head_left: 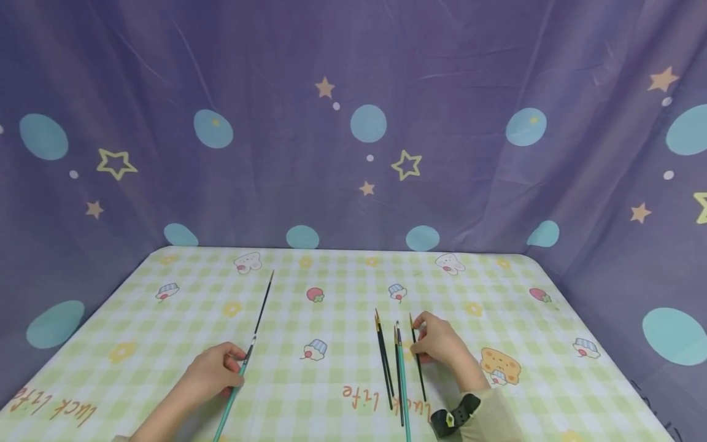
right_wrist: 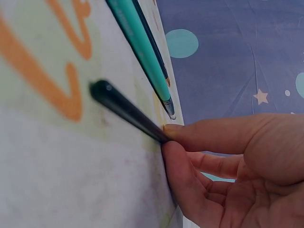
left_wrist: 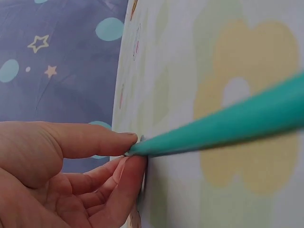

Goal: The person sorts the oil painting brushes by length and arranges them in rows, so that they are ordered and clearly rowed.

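Observation:
On the left of the cloth, my left hand (head_left: 212, 371) pinches a teal-handled paintbrush (left_wrist: 223, 118) between thumb and index finger, low over the surface. Just beyond its tip lies a thin black paintbrush (head_left: 264, 302), roughly in line with it. My right hand (head_left: 439, 341) holds a black paintbrush (right_wrist: 128, 111) between thumb and fingertip, with the handle end pointing toward the near side. Immediately left of that hand lies another teal paintbrush (head_left: 402, 380), beside several black paintbrushes (head_left: 384, 356) with gold-coloured tips. All these brushes point away from me.
A green-and-white checked cloth (head_left: 309, 405) printed with cupcakes, flowers and lettering covers the table. Behind it and along both sides hangs a purple curtain (head_left: 276, 184) with stars and blue spots. A black band (head_left: 455, 414) circles the right wrist.

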{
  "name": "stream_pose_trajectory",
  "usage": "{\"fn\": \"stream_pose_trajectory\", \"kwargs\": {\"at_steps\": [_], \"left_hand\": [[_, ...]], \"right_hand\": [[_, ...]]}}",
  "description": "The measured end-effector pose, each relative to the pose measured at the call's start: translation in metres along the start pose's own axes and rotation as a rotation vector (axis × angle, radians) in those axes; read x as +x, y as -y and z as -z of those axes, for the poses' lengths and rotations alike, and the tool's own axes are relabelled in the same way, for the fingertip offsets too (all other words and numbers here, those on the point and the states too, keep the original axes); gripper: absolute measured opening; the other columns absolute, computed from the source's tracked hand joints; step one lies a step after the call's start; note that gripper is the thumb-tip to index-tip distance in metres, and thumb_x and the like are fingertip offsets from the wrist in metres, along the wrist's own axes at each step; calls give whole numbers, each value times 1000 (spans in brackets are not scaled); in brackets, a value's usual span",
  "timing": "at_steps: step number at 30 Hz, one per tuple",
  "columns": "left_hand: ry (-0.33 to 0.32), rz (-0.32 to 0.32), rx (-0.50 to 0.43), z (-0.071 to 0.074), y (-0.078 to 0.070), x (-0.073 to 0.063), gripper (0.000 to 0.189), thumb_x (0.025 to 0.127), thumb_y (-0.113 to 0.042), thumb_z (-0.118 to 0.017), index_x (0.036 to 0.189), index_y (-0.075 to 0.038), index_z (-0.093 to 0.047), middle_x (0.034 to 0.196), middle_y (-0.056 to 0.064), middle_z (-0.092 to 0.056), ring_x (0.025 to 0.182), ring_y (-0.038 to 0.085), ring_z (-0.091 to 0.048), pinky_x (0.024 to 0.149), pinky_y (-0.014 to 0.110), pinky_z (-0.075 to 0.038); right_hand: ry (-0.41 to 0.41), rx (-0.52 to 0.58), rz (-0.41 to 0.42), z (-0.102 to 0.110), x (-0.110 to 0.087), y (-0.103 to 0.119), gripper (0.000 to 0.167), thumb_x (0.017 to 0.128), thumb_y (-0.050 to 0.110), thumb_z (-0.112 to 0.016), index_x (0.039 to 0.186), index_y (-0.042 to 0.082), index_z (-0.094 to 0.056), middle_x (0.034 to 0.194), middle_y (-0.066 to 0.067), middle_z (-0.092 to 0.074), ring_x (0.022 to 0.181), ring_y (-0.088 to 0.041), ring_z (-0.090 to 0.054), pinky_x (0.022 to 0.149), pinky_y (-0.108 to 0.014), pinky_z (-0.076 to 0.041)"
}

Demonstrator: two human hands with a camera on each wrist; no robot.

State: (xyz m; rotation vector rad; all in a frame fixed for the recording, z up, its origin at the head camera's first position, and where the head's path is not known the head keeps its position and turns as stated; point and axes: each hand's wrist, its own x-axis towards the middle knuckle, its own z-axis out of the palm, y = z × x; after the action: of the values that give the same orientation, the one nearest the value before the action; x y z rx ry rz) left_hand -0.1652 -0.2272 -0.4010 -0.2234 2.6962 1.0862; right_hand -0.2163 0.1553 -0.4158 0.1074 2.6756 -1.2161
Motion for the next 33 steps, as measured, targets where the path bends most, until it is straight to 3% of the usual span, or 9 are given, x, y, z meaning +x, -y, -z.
{"fn": "stream_pose_trajectory", "kwargs": {"at_steps": [7, 12, 16, 20, 26, 33], "left_hand": [[2, -4, 18, 4, -1, 2, 35, 69, -3, -69, 101, 3, -56, 73, 5, -53, 54, 16, -53, 53, 29, -46], [-14, -57, 58, 11, -10, 4, 34, 73, -8, -68, 103, 2, -56, 73, 5, -55, 52, 17, -54, 51, 29, -42], [-8, -124, 25, 9, -25, 7, 31, 78, -7, -64, 106, 2, -56, 76, 6, -53, 54, 18, -55, 51, 31, -45], [-27, -161, -14, -4, -38, 11, 28, 78, -6, -64, 104, 3, -57, 77, 7, -53, 54, 18, -56, 51, 31, -48], [-77, -134, -10, -29, -54, 26, 24, 76, -7, -66, 98, 0, -59, 74, 6, -55, 51, 15, -55, 50, 28, -49], [-65, -172, -60, -50, -72, 39, 23, 75, -8, -67, 95, 0, -60, 73, 5, -57, 49, 15, -57, 49, 27, -50]], "right_hand": [[-2, -19, -1, 0, 1, 3, 36, 70, -1, -69, 101, 3, -51, 80, -9, -52, 59, -17, -54, 48, -25, -49], [-4, -14, -7, 0, 1, 3, 37, 70, -2, -69, 102, 3, -51, 78, -9, -51, 58, -17, -55, 47, -25, -49], [0, -15, -6, 1, 1, 2, 37, 71, -2, -69, 103, 1, -51, 77, -9, -50, 57, -17, -55, 47, -26, -50], [0, -17, -11, 0, 1, 1, 37, 71, -2, -69, 103, 2, -51, 78, -9, -50, 57, -16, -55, 47, -26, -50], [-1, -11, -12, -1, 1, 0, 37, 70, -2, -69, 102, 2, -51, 80, -9, -50, 59, -17, -55, 48, -25, -49], [-6, -17, -4, -1, -1, 1, 37, 70, -2, -69, 102, 2, -51, 80, -9, -50, 59, -17, -55, 48, -25, -49]]}}
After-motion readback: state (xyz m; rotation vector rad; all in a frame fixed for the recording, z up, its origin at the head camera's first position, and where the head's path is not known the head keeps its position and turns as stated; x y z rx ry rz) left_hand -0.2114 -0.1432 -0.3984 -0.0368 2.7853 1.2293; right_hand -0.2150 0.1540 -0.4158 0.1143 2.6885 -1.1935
